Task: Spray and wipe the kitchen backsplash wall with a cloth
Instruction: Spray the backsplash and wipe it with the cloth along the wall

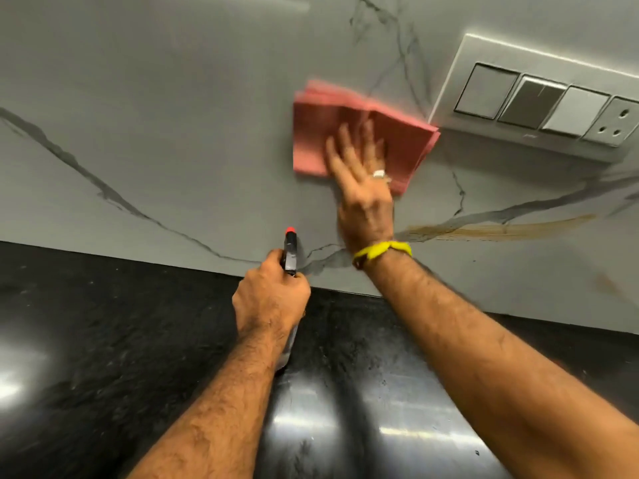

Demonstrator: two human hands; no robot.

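Partly hidden spray bottle [289,252] in left hand [271,299].

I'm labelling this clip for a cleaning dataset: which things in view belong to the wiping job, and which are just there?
In the job: pink cloth, spray bottle, backsplash wall, brown smear, right hand, left hand.

Just there: switch plate, black countertop.

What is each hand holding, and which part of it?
The left hand grips a spray bottle around its neck, just below the nozzle. The right hand holds nothing; its flat fingers press a pink cloth against the wall.
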